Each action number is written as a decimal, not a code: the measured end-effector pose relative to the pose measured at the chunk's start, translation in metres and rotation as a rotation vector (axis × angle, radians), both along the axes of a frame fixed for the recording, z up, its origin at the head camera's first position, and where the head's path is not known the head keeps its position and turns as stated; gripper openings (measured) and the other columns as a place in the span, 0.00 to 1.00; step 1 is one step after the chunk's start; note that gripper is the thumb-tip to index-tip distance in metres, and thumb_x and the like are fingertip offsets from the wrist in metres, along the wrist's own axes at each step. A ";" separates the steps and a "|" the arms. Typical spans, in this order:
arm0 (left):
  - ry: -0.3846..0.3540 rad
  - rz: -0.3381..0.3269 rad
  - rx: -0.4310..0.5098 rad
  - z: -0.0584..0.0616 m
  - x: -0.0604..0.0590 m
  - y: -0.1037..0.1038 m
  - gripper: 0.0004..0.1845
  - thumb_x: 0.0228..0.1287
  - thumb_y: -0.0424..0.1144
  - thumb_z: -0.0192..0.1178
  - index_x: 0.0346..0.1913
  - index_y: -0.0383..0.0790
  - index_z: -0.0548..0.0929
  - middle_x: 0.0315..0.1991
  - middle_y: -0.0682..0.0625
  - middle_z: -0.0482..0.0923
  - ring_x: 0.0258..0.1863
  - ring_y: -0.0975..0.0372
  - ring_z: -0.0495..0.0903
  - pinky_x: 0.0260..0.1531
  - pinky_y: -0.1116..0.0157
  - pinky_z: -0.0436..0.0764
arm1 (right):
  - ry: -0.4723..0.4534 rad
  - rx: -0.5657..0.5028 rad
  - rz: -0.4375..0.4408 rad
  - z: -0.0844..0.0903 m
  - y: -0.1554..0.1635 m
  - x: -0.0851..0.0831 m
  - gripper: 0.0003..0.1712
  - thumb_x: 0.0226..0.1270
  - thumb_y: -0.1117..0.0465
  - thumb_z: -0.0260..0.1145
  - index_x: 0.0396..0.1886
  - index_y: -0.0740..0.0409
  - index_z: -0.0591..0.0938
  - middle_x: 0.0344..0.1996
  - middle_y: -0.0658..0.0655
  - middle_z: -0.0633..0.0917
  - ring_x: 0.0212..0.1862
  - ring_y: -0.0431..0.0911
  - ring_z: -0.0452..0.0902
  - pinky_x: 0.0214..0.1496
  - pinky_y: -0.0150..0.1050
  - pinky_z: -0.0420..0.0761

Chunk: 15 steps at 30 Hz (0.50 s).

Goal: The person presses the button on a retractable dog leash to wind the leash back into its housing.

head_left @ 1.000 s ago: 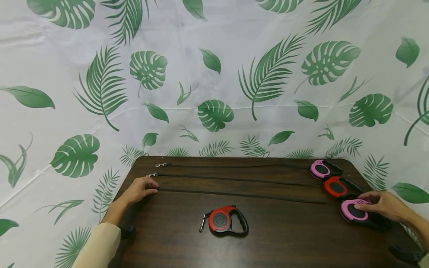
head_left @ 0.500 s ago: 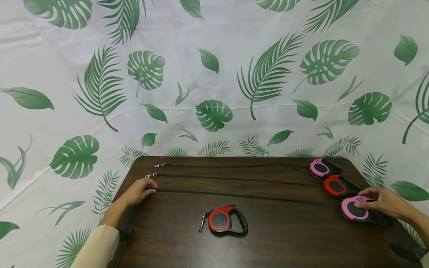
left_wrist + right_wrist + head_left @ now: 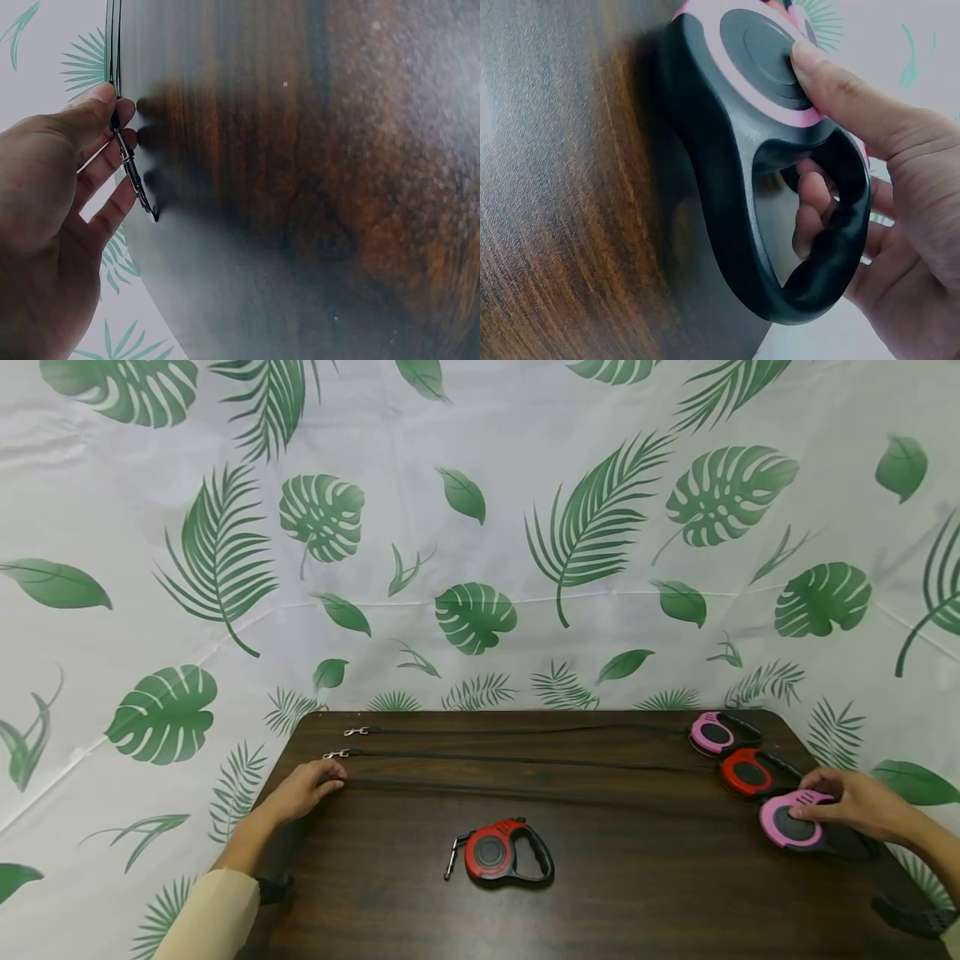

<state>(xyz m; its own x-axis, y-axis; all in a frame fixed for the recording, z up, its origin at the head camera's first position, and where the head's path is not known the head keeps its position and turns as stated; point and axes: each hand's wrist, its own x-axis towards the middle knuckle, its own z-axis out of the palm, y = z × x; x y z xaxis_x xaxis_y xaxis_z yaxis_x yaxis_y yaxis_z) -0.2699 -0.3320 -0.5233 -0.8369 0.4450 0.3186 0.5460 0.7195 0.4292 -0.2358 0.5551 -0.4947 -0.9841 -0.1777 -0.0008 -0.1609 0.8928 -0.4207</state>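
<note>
Pink leash (image 3: 789, 822), thumb atop, wrist view only

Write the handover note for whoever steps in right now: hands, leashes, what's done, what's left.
Left hand: pinches the metal clip of the nearest extended leash at the table's left edge.
Right hand: holds the near pink leash housing, thumb on its disc, fingers through the handle.
Done: three leashes lie pulled out across the table; far pink housing and red housing sit at the right.
Left: the red retracted leash at centre lies untouched.
</note>
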 end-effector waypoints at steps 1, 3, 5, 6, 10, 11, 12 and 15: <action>0.004 -0.002 0.003 0.000 0.000 0.000 0.06 0.65 0.25 0.70 0.40 0.35 0.84 0.36 0.50 0.85 0.38 0.56 0.85 0.42 0.54 0.85 | -0.001 0.005 -0.001 0.002 -0.001 -0.001 0.25 0.59 0.49 0.84 0.42 0.61 0.83 0.36 0.53 0.86 0.33 0.31 0.75 0.33 0.34 0.77; 0.026 -0.003 0.010 -0.001 0.000 -0.001 0.07 0.64 0.24 0.71 0.40 0.35 0.84 0.36 0.49 0.86 0.38 0.55 0.86 0.42 0.54 0.85 | -0.006 0.020 -0.008 0.006 -0.003 -0.002 0.26 0.58 0.49 0.84 0.42 0.61 0.83 0.37 0.54 0.86 0.34 0.33 0.75 0.33 0.35 0.78; 0.050 -0.002 0.026 -0.001 0.001 -0.002 0.07 0.64 0.24 0.71 0.40 0.35 0.84 0.36 0.49 0.86 0.38 0.55 0.86 0.41 0.55 0.85 | -0.008 0.042 -0.009 0.009 -0.004 -0.003 0.27 0.57 0.48 0.85 0.42 0.62 0.83 0.38 0.56 0.87 0.35 0.36 0.77 0.33 0.35 0.78; 0.064 -0.002 0.035 -0.001 0.001 -0.002 0.07 0.64 0.24 0.70 0.40 0.34 0.84 0.36 0.49 0.86 0.37 0.55 0.86 0.40 0.56 0.85 | -0.011 0.052 -0.005 0.011 -0.005 -0.003 0.27 0.57 0.48 0.85 0.43 0.63 0.84 0.38 0.57 0.88 0.36 0.39 0.78 0.33 0.35 0.78; 0.119 -0.012 0.072 0.000 0.003 -0.004 0.07 0.63 0.21 0.70 0.40 0.31 0.84 0.34 0.49 0.86 0.33 0.61 0.84 0.34 0.59 0.84 | -0.018 0.095 0.000 0.016 -0.009 -0.003 0.30 0.55 0.46 0.85 0.45 0.64 0.85 0.39 0.58 0.88 0.38 0.45 0.80 0.34 0.37 0.79; 0.131 -0.012 0.079 0.000 0.003 -0.005 0.07 0.63 0.21 0.70 0.40 0.31 0.84 0.33 0.49 0.86 0.32 0.62 0.83 0.33 0.59 0.84 | -0.020 0.105 0.004 0.018 -0.010 -0.004 0.31 0.55 0.46 0.85 0.45 0.64 0.85 0.38 0.58 0.89 0.38 0.46 0.80 0.34 0.37 0.79; 0.142 -0.015 0.086 0.001 0.003 -0.005 0.07 0.63 0.20 0.70 0.41 0.31 0.84 0.33 0.49 0.85 0.31 0.64 0.83 0.32 0.60 0.84 | -0.020 0.117 0.008 0.019 -0.010 -0.004 0.31 0.55 0.45 0.85 0.45 0.64 0.85 0.38 0.58 0.89 0.38 0.46 0.80 0.34 0.38 0.78; 0.161 -0.012 0.099 0.002 0.004 -0.007 0.08 0.62 0.20 0.70 0.41 0.31 0.84 0.32 0.49 0.85 0.30 0.65 0.82 0.31 0.63 0.83 | -0.020 0.148 0.012 0.021 -0.013 -0.005 0.32 0.53 0.43 0.85 0.45 0.63 0.85 0.38 0.57 0.89 0.37 0.46 0.79 0.35 0.41 0.78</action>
